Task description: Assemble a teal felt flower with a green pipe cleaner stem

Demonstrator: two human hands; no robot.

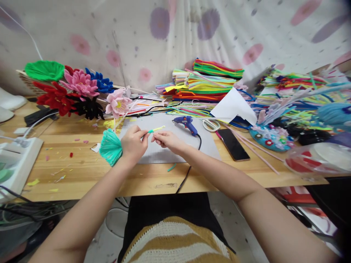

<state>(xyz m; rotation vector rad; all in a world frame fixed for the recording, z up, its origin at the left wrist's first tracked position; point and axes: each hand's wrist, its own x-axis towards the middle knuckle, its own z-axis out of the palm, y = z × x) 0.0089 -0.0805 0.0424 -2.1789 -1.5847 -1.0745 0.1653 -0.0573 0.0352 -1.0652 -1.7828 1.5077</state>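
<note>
My left hand [134, 144] is closed around the stem of a teal pipe-cleaner flower [110, 147], whose fanned loops spread out on the hand's left side. The stem [158, 128] pokes out past my left fingertips to the right, teal at first and yellow toward its tip. Just below that tip, my right hand [168, 141] has its thumb and forefinger pinched together close to the teal part; what lies between them is too small to make out. Both hands are above a grey mat [156, 156]. Behind them a blue glue gun [187, 124] lies on the mat.
Scissors [211, 125] and a black phone [233, 144] lie to the right. Bundled pipe cleaners [208, 82] are stacked at the back. Finished flowers [80, 84] stand back left. A power strip [20, 164] sits at the left edge. The glue gun's cord [186, 175] crosses the table front.
</note>
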